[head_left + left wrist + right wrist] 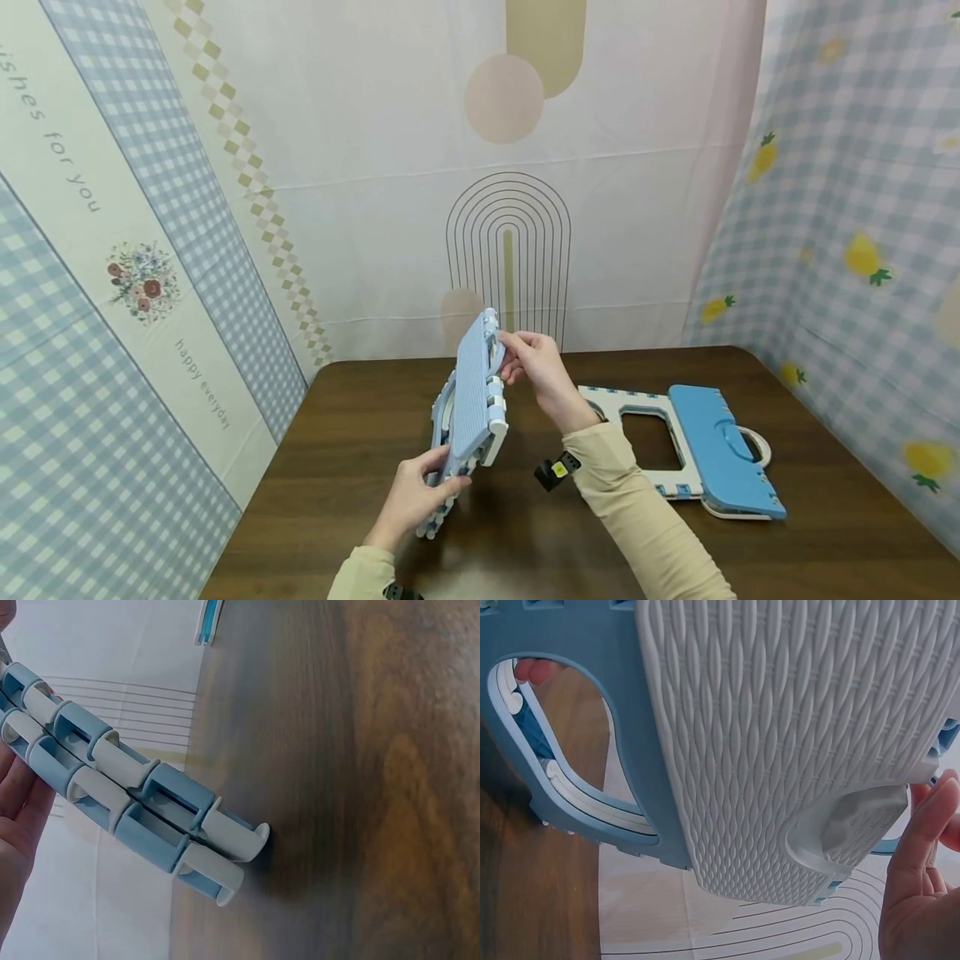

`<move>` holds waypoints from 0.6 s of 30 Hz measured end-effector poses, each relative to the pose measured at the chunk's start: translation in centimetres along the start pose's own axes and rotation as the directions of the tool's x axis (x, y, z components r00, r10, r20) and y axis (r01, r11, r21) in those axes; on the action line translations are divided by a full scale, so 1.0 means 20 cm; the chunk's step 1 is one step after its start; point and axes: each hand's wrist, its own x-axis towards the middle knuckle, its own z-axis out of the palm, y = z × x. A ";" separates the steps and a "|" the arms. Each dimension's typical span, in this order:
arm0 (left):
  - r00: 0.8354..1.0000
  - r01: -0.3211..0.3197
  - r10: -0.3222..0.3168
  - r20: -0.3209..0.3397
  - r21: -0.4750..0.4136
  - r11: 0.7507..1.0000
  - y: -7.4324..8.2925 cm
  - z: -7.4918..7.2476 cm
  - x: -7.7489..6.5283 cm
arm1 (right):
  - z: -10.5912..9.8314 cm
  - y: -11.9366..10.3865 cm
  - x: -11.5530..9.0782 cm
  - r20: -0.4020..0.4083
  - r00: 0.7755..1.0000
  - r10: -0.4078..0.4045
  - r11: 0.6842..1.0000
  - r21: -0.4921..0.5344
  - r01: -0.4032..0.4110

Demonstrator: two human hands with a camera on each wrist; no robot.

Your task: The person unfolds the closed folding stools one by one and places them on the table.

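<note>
A light-blue and white folding step stool (471,392) is held tilted above the table, partly folded. Its leg frame has an oval cutout, and its woven-textured panel (795,712) fills much of the right wrist view. My left hand (414,493) grips the lower part, thumb on the near side. At the upper edge my right hand (538,367) pinches the stool's carrying handle between thumb and fingers. Interlocking blue and white hinges (127,780) cross the left wrist view, with part of the left palm beside them.
A second folding stool (723,450), brighter blue with white legs, lies flat on the right of the brown wooden table (330,475). Patterned cloth (360,250) hangs behind the table and at both sides.
</note>
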 end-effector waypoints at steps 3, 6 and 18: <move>1.000 0.009 -0.009 0.006 -0.010 1.000 0.01 0.00 0.00 | 0.00 0.00 0.01 -0.011 1.000 -0.010 1.000 -0.001 0.010; 1.000 0.010 -0.010 0.001 -0.011 1.000 0.01 0.02 0.01 | 0.00 0.00 0.02 -0.015 1.000 -0.007 1.000 0.006 0.008; 0.998 0.055 -0.055 0.000 -0.032 0.998 0.14 0.07 0.04 | -0.04 0.00 0.08 -0.007 1.000 -0.030 1.000 0.009 0.030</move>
